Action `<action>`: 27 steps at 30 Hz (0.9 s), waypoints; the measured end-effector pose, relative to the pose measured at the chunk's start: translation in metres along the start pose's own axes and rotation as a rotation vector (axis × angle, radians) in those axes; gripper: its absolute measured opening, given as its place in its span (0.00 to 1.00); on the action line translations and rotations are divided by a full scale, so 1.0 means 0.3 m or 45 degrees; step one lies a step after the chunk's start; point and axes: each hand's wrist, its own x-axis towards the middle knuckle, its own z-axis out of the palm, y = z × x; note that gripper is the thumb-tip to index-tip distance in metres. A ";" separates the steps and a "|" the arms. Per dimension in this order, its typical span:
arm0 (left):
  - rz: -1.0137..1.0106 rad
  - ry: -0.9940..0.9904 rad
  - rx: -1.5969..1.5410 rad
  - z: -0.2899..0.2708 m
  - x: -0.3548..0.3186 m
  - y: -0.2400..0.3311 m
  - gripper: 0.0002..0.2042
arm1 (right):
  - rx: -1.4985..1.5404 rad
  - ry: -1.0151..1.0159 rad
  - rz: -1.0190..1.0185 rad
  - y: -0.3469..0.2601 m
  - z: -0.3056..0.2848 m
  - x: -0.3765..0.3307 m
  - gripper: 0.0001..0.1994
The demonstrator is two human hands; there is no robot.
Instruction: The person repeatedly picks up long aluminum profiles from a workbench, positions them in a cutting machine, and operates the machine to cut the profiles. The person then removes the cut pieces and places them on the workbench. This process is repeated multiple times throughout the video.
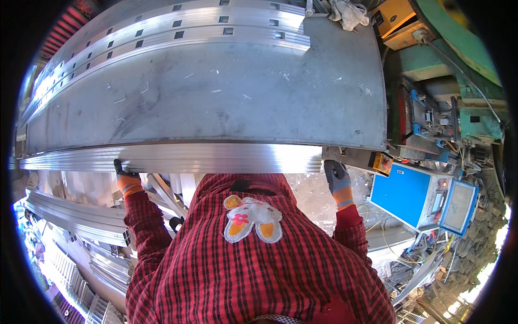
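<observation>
A long, ribbed aluminium profile point(226, 159) lies crosswise in front of me, along the near edge of the metal worktable point(232, 102). My left hand point(127, 177), in a dark and orange glove, grips its near edge toward the left, with the thumb on top and the other fingers hidden below. My right hand point(338, 178), gloved alike, is beside the profile's right end. Its thumb and fingers look apart, and whether it touches the end face is unclear.
Aluminium profiles with square holes point(178, 29) lie across the table's far side. A white rag point(349, 14) sits at the back right. Green machinery point(480, 127) and a blue cabinet point(402, 194) stand right. More profiles point(81, 216) are stacked at the lower left.
</observation>
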 end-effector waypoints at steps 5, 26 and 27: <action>-0.034 -0.042 -0.048 -0.092 0.070 0.009 0.35 | -0.225 -0.082 0.059 -0.078 0.086 0.011 0.12; 0.358 -0.027 -0.178 0.091 -0.386 0.024 0.21 | 0.291 0.576 0.589 0.175 0.056 0.000 0.21; 0.352 -0.084 -0.205 0.084 -0.403 0.022 0.20 | 0.302 0.600 0.556 0.169 0.034 0.013 0.20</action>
